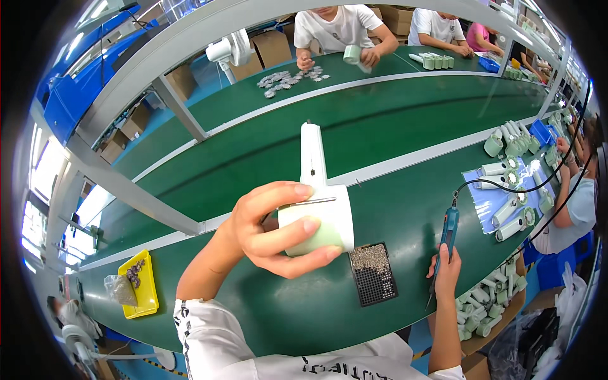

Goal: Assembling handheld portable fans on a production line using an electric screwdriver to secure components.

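My left hand (269,237) is wrapped round a pale green appliance body (316,218), lifted above the green work surface. Its white handle (312,152) points away from me, with a small dark slot on it and a dark tip. In my right hand (447,272) is a teal electric screwdriver (450,225), held upright with its bit pointing down and its cord running off to the right. Between my hands lies a black screw tray (375,288) with many small holes. Small metal screws (370,258) cover its far half.
At left, a yellow tray (149,297) holds small dark parts and a plastic bag (119,290). Several similar appliance bodies lie on a blue sheet (478,206) at right. A carton (506,320) of them stands lower right. Co-workers (335,31) sit across the green conveyor (266,145).
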The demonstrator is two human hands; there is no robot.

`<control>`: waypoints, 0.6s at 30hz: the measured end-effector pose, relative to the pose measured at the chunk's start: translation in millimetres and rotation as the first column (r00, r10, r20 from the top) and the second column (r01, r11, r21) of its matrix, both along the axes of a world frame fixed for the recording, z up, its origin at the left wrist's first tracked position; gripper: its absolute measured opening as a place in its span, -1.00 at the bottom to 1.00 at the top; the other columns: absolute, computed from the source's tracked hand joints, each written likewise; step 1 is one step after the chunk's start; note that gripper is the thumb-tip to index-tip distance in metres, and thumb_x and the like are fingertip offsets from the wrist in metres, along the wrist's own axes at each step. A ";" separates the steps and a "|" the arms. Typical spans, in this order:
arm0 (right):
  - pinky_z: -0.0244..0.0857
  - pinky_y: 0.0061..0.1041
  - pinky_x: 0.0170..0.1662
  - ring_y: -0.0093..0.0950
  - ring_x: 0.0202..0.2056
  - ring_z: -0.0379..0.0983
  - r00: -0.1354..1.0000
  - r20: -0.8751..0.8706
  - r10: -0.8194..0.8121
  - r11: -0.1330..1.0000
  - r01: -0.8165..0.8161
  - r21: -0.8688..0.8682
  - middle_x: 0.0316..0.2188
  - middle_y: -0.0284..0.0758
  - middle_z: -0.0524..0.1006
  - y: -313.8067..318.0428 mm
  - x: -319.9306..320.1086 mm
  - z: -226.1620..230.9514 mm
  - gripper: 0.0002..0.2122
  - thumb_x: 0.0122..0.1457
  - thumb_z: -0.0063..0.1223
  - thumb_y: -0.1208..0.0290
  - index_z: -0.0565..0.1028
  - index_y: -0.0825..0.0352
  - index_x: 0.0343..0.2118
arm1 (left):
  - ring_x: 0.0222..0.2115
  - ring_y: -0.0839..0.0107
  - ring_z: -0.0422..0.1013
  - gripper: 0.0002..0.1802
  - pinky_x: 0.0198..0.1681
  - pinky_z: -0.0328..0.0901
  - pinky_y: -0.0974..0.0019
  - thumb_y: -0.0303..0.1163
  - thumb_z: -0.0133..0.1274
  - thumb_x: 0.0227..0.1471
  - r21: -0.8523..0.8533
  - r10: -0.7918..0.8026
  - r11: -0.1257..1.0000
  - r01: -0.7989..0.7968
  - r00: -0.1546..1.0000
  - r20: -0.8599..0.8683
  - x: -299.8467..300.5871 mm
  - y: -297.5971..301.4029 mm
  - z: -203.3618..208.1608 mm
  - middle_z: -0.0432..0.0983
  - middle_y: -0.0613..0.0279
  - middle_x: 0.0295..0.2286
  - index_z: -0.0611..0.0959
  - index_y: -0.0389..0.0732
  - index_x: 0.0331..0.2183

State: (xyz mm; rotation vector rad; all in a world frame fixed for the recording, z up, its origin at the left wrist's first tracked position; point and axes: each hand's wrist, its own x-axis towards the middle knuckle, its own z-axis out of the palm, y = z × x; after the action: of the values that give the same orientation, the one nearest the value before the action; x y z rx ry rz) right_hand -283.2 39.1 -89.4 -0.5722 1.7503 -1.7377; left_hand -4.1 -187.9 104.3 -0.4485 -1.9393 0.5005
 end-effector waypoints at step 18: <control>0.22 -0.57 -0.62 -0.63 -0.71 0.31 0.996 -0.082 -0.043 0.987 0.055 0.148 -0.67 -0.42 0.39 10.5 3.2 4.3 -0.62 0.22 0.05 0.08 0.45 0.39 -0.20 | -0.09 0.08 0.48 -0.17 -0.03 0.37 0.08 0.11 0.25 -0.36 0.350 0.380 -0.220 -0.911 0.251 0.890 -132.9 -408.9 -208.4 0.53 0.04 -0.10 0.53 -0.09 -0.02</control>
State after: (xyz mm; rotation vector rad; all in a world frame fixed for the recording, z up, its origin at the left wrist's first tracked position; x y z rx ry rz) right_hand -280.0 49.6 -85.1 -0.5428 1.9463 -1.6182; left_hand -137.1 -596.9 -104.2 1.7195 -2.4139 -0.2204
